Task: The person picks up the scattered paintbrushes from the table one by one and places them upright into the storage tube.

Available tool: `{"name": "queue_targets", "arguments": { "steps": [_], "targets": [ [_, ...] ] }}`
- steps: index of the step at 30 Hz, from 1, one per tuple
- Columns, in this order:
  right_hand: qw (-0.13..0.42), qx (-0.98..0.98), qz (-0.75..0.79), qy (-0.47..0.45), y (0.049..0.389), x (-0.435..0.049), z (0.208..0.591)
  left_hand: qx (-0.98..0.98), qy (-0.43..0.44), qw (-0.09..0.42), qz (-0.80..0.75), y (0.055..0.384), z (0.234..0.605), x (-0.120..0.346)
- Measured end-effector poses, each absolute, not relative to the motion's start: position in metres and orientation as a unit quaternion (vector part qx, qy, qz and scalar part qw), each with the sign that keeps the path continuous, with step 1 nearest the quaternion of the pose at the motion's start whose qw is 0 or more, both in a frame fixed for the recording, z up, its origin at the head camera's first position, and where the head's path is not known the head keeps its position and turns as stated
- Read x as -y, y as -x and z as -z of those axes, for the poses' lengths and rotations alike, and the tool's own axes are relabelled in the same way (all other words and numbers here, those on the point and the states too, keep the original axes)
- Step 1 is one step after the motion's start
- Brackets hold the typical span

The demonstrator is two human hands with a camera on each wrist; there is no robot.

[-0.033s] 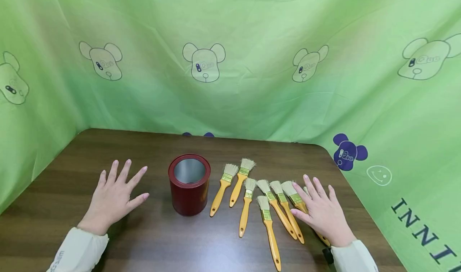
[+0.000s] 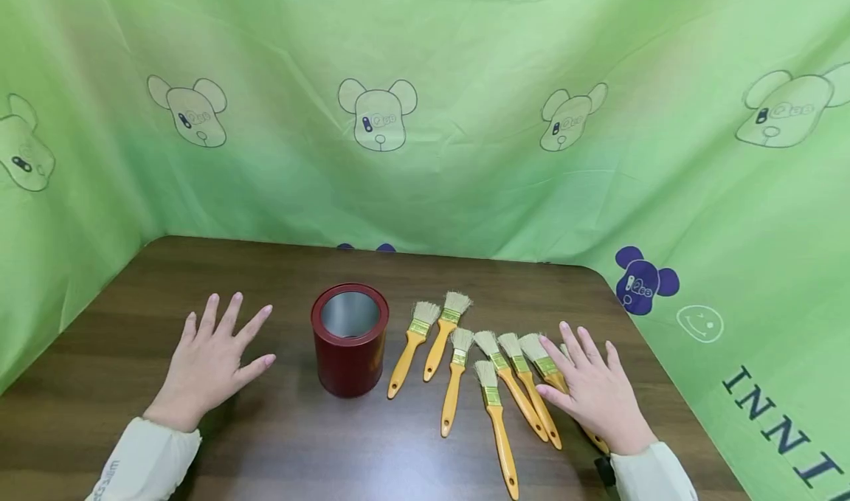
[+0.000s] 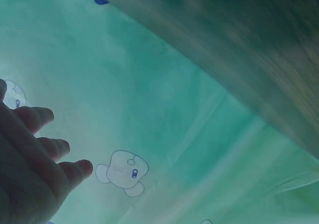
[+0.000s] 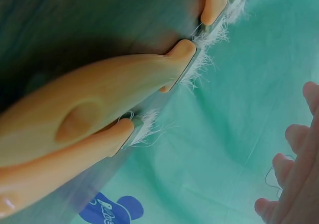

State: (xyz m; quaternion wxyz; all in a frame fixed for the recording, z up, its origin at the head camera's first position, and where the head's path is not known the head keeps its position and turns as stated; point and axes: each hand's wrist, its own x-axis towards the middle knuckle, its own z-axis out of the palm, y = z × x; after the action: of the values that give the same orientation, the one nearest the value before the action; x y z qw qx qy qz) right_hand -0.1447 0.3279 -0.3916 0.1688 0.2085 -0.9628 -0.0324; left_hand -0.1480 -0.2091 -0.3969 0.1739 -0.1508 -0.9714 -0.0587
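My left hand [image 2: 204, 372], fingers spread, is over the table to the left of a dark red cylindrical can [image 2: 350, 364] and holds nothing. The can stands upright, with a round opening in its top. To its right lie several paintbrushes with yellow handles and pale bristles, among them one beside the can [image 2: 405, 361] and one nearest the front edge [image 2: 499, 442]. My right hand [image 2: 594, 394] is spread above the rightmost brushes, partly hiding them, and grips none. In the right wrist view, brush handles [image 4: 94, 92] appear close up, apart from the fingers [image 4: 296, 137].
The dark wooden table [image 2: 279, 457] has rounded far corners. Green cloth [image 2: 458, 191] printed with bear heads hangs behind it and along both sides. In the left wrist view, the cloth [image 3: 164, 109] and part of the table [image 3: 259, 45] show beyond the hand.
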Motion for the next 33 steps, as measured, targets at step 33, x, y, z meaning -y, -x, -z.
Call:
{"name": "queue_targets", "arguments": {
  "steps": [33],
  "targets": [
    [-0.08, 0.967, -0.243, -0.007, 0.171, -0.335, 0.388, 0.873, 0.199, 0.092, 0.435, 0.167, 0.382, 0.164]
  ]
}}
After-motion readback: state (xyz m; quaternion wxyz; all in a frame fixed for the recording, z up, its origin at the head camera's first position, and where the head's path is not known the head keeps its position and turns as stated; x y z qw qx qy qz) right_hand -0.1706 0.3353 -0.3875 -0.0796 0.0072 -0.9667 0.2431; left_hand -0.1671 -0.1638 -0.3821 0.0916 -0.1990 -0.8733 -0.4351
